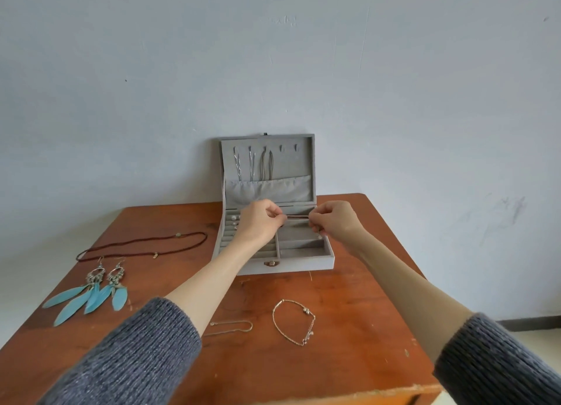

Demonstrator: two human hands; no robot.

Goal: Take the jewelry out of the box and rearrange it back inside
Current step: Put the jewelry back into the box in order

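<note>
A grey velvet jewelry box (321,260) stands open at the back of the table, its lid upright with several chains (253,162) hanging inside. Above the box's tray, my left hand (261,221) and my right hand (332,219) each pinch one end of a thin dark cord or chain (298,217) stretched level between them. Small stud earrings (234,219) sit in the left slots of the tray. On the table lie a dark bead necklace (142,245), two blue feather earrings (91,292), a thin silver chain (230,325) and a gold bracelet (294,321).
The brown wooden table (349,359) stands against a pale wall. Its front right edge is chipped. Floor shows at the far right beyond the table.
</note>
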